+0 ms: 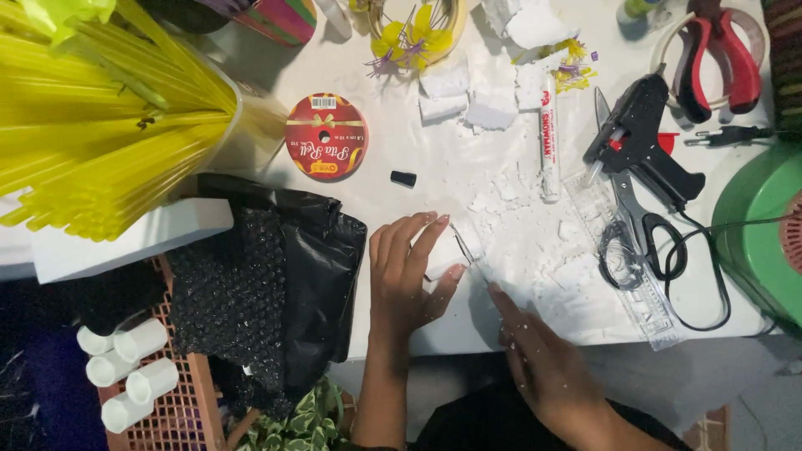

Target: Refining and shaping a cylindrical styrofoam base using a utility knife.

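Observation:
My left hand [407, 271] lies flat on the white table [376, 200], pressing a small white foam block [443, 253] between fingers and thumb. My right hand [543, 367] is just right of it near the table's front edge, gripping a thin cutting blade [483, 271] whose tip meets the foam block's right edge. White foam crumbs [535, 250] are scattered around both hands.
A black glue gun [639, 138], scissors [635, 217], a clear ruler [622, 259], a white marker [549, 138] and its black cap [403, 178] lie nearby. Red pliers [718, 58], a red ribbon spool [326, 136], yellow straws [92, 125], black plastic [276, 276], foam pieces [468, 96].

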